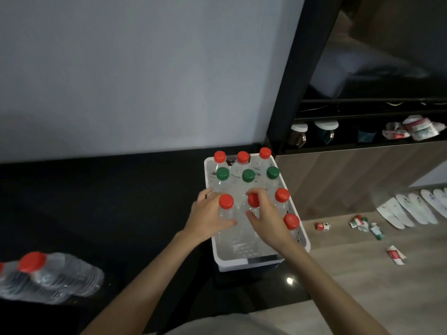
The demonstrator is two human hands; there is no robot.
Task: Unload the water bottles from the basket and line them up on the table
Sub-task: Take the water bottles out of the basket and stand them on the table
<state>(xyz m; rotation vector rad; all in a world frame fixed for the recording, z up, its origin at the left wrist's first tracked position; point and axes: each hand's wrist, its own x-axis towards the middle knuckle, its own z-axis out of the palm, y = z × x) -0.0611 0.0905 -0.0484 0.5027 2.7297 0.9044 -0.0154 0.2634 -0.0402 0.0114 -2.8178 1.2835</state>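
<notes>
A white perforated basket [262,261] sits on the black table [108,213] near its right edge. Several clear water bottles stand upright in it, with red caps at the back row [243,157], green caps [248,175] behind the middle, and red caps nearer me. My left hand [208,217] wraps around the neck of a red-capped bottle [226,201]. My right hand [267,215] curls over another red-capped bottle [253,200], fingers on its cap and thumb beside its body. Two bottles [48,276] stand on the table at the lower left.
A grey wall backs the table. To the right a dark shelf holds upturned cups [326,131] and packets [416,128]. On the wooden floor lie small packets [323,226], a small bottle [377,232] and white slippers [416,209]. A red-capped bottle [291,221] leans at the basket's right wall.
</notes>
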